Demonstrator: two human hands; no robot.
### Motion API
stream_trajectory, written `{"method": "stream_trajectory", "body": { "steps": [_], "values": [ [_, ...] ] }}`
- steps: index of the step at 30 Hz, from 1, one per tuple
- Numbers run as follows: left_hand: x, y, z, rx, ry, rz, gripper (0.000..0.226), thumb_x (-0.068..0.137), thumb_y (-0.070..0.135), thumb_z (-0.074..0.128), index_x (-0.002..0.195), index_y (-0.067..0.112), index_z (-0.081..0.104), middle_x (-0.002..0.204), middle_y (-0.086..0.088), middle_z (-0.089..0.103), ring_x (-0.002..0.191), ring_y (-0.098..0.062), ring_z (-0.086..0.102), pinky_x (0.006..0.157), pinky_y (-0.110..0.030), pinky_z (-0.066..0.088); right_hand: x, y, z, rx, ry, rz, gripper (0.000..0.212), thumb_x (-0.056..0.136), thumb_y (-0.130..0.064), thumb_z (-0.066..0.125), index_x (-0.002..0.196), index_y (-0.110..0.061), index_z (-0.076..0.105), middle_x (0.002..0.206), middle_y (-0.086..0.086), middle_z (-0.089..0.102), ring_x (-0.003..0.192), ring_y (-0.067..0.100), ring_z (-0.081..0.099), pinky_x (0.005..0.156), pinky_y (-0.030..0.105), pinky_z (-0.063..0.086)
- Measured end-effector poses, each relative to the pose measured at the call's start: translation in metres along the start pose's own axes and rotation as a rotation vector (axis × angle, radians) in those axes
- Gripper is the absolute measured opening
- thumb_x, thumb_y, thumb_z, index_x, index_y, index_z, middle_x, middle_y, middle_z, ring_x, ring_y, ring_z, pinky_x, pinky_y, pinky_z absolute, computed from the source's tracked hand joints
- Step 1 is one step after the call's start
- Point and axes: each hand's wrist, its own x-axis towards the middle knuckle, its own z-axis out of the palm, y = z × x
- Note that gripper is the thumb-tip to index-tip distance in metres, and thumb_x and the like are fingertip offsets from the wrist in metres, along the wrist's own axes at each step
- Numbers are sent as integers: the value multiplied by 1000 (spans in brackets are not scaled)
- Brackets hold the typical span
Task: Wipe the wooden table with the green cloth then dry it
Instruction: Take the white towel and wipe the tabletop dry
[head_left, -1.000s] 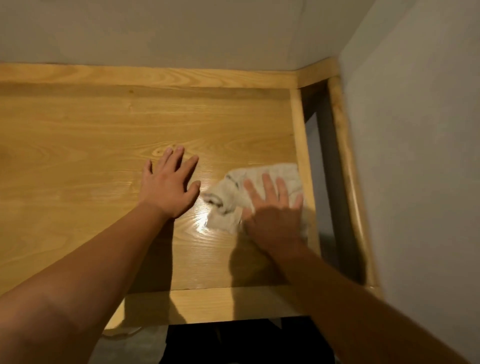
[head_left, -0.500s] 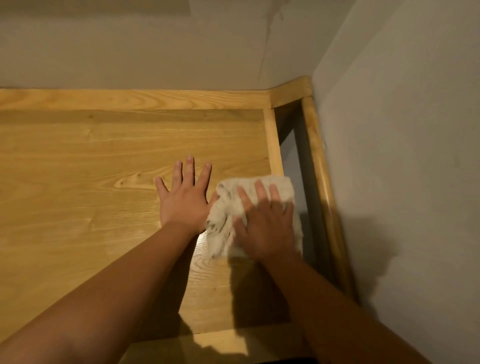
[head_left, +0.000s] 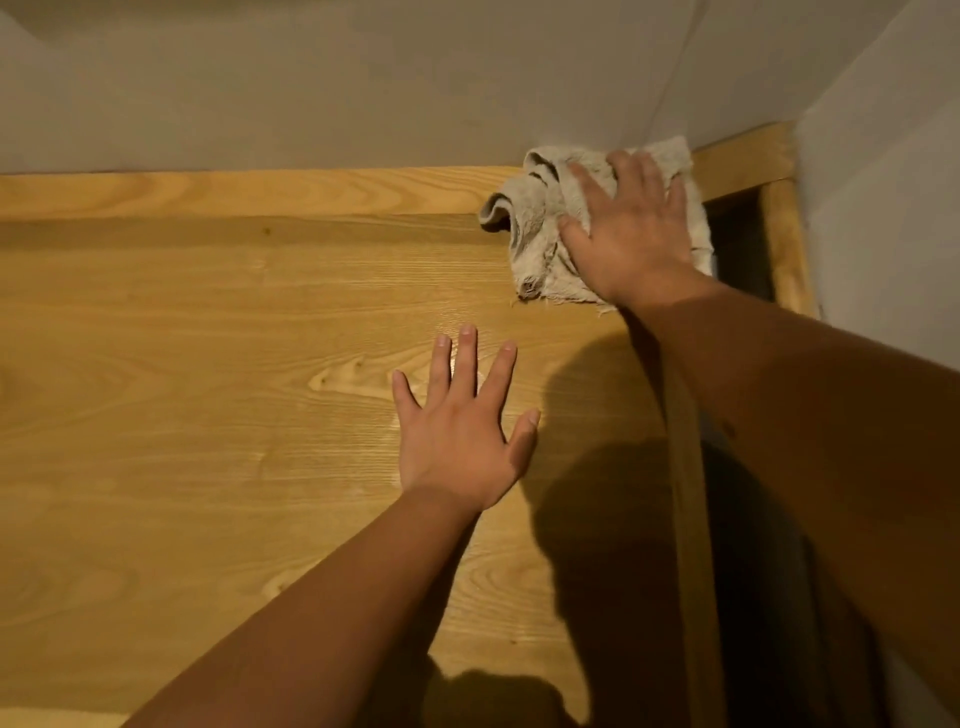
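Cloth (head_left: 540, 228): one, pale grey-beige towelling, crumpled, with a rolled fold at its left end and frayed threads along its near edge. It lies on the desk (head_left: 208, 364) at the far right corner, partly up on the raised wooden rim (head_left: 234, 193) that runs along the back, and touches the wall (head_left: 363, 93) behind. In this light its colour reads closer to beige than green.

Right hand (head_left: 631, 234): flat on top of the cloth, palm down, fingers spread and extended toward the wall. It presses on the fabric and does not grip it; no fingers curl around any fold. The right half of the cloth is covered by it. The forearm runs back toward the viewer over the desk's right edge.

Left hand (head_left: 460, 431): nearer the viewer than the cloth and to its left, well apart from it. Palm down on bare wood, all five fingers splayed wide, holding nothing.

Desk: light, yellowish wood with strong grain and a few knots; a faint sheen shows on the surface between the left hand and the cloth. Shadows of both arms fall on the wood near the cloth's side of the desk.

Side rail (head_left: 787, 244): a wooden rail to the right of the cloth, set apart from the desk by a dark gap (head_left: 740, 244).

Side wall (head_left: 883, 182): plain, pale, just right of that rail.
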Motion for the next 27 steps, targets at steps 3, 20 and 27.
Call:
{"method": "stream_trajectory", "body": {
  "steps": [3,20,27],
  "values": [
    [0,1,-2,3,-19,-17,69,95,69,22,156,41,8,168,-1,-4,153,-24,-11,114,-65,-4,-3,-1,-1,4,-4,8,70,90,-66,16,155,-39,17,163,9,18,151,31,7,118,61,6],
    [-48,4,-32,-659,123,-197,71,95,47,44,156,18,24,152,-7,47,140,-28,40,117,-46,28,-243,-60,11,100,-100,98,73,86,-70,18,154,-45,8,167,5,5,151,30,2,113,65,4],
    [-164,7,-27,-821,0,-329,70,94,16,57,155,22,23,153,-8,45,119,-23,57,86,-20,36,-381,-101,7,99,-223,58,77,83,-73,29,153,-43,18,166,7,10,150,30,10,112,63,13]
  ]
}}
